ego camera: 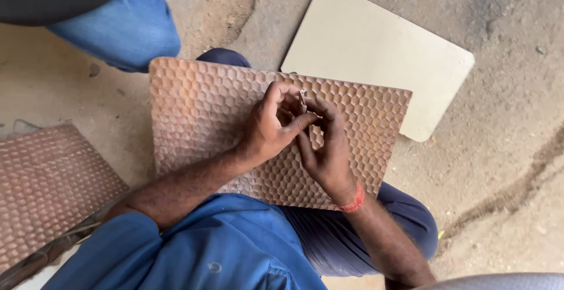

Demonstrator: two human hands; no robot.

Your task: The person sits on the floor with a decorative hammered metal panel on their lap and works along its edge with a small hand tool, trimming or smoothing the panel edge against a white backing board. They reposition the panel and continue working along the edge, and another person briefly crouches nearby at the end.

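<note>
Honeycomb-embossed brown panel [205,120] rests on the seated person's lap, above the concrete floor [505,167]. Left hand [271,127] and right hand [326,143] meet over its upper middle, fingers pinched together on a small metal tool [304,98]. The pattern looks complete across the visible surface; likely fine touch-up under way. A similar textured panel [47,184] and a plain cream board [376,49] lie nearby.

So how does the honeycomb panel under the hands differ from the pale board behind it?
The honeycomb panel is reddish brown and dimpled all over with hexagons; the pale board is cream and smooth. The panel rests across the person's lap under both hands, the left hand and right hand together pinching a small metal piece; the board lies untouched on the ground. Both are flat, roughly rectangular sheets.
</note>
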